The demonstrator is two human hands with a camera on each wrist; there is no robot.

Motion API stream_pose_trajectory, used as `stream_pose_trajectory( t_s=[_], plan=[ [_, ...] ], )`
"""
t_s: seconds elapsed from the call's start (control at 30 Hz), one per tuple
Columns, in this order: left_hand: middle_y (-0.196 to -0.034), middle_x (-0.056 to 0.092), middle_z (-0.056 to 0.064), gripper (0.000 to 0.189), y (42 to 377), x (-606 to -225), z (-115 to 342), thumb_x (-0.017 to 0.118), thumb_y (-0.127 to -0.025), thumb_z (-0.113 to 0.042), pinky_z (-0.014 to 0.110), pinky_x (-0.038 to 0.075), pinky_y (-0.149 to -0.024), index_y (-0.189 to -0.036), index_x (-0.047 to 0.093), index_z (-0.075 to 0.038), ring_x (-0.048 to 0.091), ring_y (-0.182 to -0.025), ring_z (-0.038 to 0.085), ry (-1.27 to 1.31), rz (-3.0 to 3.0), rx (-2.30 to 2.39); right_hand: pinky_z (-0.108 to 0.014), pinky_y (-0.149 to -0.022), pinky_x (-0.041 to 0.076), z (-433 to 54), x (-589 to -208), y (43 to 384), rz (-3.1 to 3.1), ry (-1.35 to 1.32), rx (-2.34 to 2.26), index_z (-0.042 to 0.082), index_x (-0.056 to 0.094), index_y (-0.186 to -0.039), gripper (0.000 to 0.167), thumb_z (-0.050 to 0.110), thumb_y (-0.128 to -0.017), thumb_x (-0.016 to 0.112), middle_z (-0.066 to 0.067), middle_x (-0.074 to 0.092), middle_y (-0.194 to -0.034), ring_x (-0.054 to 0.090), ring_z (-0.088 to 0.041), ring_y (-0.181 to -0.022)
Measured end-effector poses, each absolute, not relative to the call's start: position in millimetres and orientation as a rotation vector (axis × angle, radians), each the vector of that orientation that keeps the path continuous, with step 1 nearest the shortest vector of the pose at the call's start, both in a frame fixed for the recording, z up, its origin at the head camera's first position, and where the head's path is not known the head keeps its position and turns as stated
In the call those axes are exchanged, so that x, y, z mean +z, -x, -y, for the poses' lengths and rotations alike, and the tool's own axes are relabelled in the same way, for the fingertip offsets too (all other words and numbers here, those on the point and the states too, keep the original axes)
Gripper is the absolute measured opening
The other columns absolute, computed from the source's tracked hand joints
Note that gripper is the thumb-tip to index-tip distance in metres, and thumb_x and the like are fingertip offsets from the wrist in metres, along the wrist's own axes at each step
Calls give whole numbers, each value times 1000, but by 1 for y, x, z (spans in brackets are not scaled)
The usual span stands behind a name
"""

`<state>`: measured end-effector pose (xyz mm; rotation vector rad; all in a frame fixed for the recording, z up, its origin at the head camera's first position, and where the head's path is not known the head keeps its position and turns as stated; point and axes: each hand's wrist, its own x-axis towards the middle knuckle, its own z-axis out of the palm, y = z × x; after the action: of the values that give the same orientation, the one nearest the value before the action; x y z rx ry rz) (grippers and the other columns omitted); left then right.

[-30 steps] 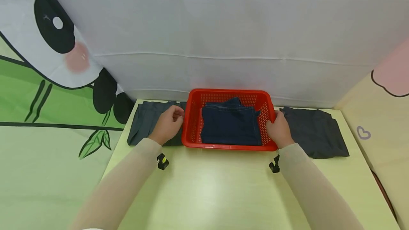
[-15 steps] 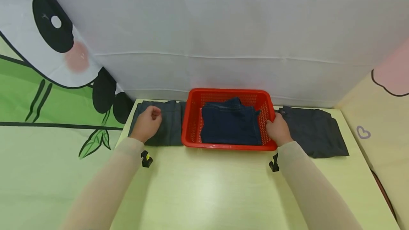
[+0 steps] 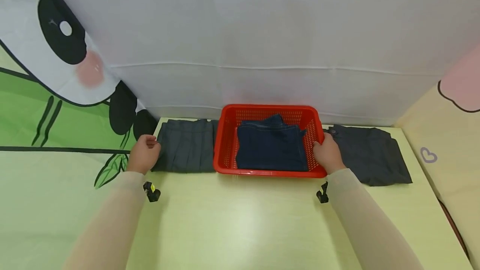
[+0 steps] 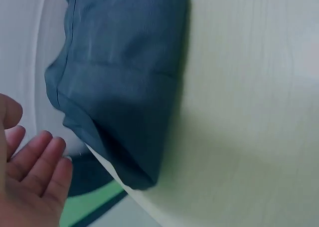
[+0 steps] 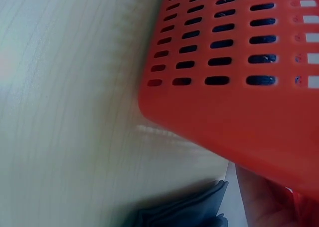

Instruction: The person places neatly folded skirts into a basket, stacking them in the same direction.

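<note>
A red plastic basket (image 3: pixel 245 173) with slotted walls stands at the back middle of the table. Folded dark blue jeans (image 3: pixel 271 147) lie in it. My right hand (image 3: pixel 329 153) grips the basket's right rim; in the right wrist view the hand (image 5: pixel 266 202) is partly hidden behind the basket wall. Left of the basket lie folded grey-green trousers (image 3: pixel 187 145). My left hand (image 3: pixel 143 153) hovers by their left edge, and in the left wrist view its fingers (image 4: pixel 42 162) are loosely bent, apart from the cloth, holding nothing.
Folded dark grey trousers (image 3: pixel 369 153) lie right of the basket, close to my right hand. The pale table (image 3: pixel 240 220) meets a white cloth backdrop (image 3: pixel 270 53) behind. Its left edge runs under my left forearm. Small black devices (image 3: pixel 151 191) sit at both wrists.
My left hand has moved left from beside the basket, across the grey-green trousers, to their left edge. The right hand and basket stay where they were.
</note>
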<state>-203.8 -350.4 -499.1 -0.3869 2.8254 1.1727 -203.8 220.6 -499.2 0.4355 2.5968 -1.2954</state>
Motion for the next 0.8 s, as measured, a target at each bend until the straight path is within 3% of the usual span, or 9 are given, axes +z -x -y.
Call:
stream_pose_trajectory(
  t_s=[0.2, 0.37, 0.57, 0.8],
  plan=[
    [-143, 47, 31, 60, 206, -506, 359, 48, -107, -33, 62, 45, -100, -150, 36, 6, 49, -126, 48, 465, -2804, 1052, -61, -94, 53, -220, -494, 205, -2591, -463, -1299, -4, 21, -157, 57, 19, -110, 42, -31, 50, -139, 58, -46, -115],
    [-149, 41, 34, 66, 205, -519, 360, 50, -105, -33, 63, 41, -105, -153, 32, 8, 45, -132, 51, 523, -2789, 1043, -61, -94, 53, -219, -493, 204, -2572, -474, -1319, -4, 22, -158, 57, 20, -110, 42, -30, 49, -140, 58, -46, -116],
    [-155, 31, 38, 84, 203, -536, 360, 50, -104, -46, 63, 35, -112, -157, 19, 11, 35, -141, 53, 584, -2735, 1054, -60, -93, 53, -219, -499, 205, -2617, -463, -1316, -3, 24, -157, 56, 19, -109, 43, -30, 51, -137, 59, -45, -113],
    [-156, 28, 38, 95, 202, -547, 359, 52, -102, -54, 62, 34, -113, -159, 12, 11, 34, -142, 53, 675, -2630, 1184, -60, -93, 53, -219, -502, 204, -2631, -453, -1311, -4, 25, -156, 56, 19, -109, 42, -30, 52, -136, 60, -45, -112]
  ],
)
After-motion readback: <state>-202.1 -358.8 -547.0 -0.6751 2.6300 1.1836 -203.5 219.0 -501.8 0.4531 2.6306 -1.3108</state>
